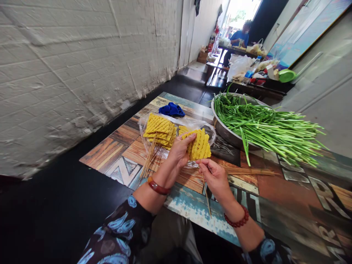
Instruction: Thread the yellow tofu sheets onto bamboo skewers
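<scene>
My left hand [180,150] grips a yellow slab [200,143] scored with diagonal ridges, thumb across its upper face. Pinched between the fingers of my right hand [216,178] is a thin wooden skewer [207,200], its lower end pointing down toward the table's near edge. The fingertips are at the slab's lower edge; whether the skewer's tip has entered it I cannot tell. Left of my left hand lies a stack of similar yellow slabs [158,126] on a clear plastic bag [141,123], with skewers [150,157] fanning out from it. More loose skewers [250,171] lie behind my right hand.
A metal basin [224,126] heaped with long green stalks [269,126] stands at the right of the patterned table [110,146]. A blue cloth [172,109] lies at the back. Beyond are a cluttered table [275,86] and a person in blue [239,38]. A white wall [82,55] runs along the left.
</scene>
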A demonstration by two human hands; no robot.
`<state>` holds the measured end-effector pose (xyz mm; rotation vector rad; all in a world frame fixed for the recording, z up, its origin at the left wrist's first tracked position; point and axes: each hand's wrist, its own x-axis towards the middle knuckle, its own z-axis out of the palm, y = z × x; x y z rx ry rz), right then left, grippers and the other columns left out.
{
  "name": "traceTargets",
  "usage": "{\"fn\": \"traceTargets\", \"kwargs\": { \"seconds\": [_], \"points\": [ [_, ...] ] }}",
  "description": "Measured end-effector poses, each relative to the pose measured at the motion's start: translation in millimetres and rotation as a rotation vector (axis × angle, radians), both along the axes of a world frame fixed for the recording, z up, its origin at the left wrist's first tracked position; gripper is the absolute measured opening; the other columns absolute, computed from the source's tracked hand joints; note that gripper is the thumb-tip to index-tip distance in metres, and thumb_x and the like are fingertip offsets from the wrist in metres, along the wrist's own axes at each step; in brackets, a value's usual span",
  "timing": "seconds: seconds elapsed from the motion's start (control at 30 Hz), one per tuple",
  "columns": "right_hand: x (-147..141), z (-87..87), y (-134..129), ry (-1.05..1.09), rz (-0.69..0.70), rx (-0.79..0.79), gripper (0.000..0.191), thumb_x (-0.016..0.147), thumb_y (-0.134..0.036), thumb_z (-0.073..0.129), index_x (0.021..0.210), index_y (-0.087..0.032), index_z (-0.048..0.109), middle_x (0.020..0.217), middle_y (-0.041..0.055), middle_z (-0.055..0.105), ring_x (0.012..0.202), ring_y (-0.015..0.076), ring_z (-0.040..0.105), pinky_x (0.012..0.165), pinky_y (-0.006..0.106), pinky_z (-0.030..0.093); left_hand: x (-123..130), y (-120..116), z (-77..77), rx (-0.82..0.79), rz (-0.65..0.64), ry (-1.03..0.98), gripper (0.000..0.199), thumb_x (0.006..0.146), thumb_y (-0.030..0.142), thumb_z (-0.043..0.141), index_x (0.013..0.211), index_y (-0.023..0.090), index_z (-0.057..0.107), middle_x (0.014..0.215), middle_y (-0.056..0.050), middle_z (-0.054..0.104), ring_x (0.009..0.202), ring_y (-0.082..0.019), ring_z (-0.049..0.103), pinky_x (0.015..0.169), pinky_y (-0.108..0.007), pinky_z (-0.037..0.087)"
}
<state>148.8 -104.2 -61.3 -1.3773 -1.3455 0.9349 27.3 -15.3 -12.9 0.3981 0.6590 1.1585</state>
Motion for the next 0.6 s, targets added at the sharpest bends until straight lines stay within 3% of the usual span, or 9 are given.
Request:
{"fn": "traceTargets", "kwargs": {
  "seconds": [0.23,0.43,0.6],
  "points": [
    [3.5,-5.1,2.9,-0.038,-0.009,0.054,0.026,0.092,-0.041,0.06,0.09,-0.019,0.074,0.078,0.004,0.072,0.07,0.0179,0.063,0.07,0.03,0.048,1.6,1.5,-6.8,0.036,-0.053,-0.008,0.02,0.069,0.02,0.079,0.086,0.013,0.071,0.083,-0.008,0.077,0.082,-0.024,0.074,0.082,-0.038,0.059],
    [1.9,-4.0,1.3,-0.049,-0.013,0.039,0.026,0.093,-0.04,0.059,0.09,-0.02,0.074,0.073,0.002,0.069,0.068,0.0176,0.062,0.068,0.029,0.046,2.7,2.4,-8.5,0.026,0.045,0.013,0.016,0.065,0.022,0.079,0.077,0.016,0.07,0.076,-0.003,0.075,0.079,-0.022,0.073,0.08,-0.035,0.059],
    [-1.9,-0.1,-1.3,0.014,-0.017,0.01,0.026,0.091,-0.04,0.059,0.094,-0.019,0.074,0.076,0.0031,0.069,0.069,0.0179,0.063,0.067,0.029,0.047,2.9,0.4,-7.6,0.041,0.039,-0.012,0.021,0.066,0.022,0.08,0.084,0.014,0.072,0.079,-0.005,0.076,0.08,-0.024,0.073,0.08,-0.037,0.059]
  ]
}}
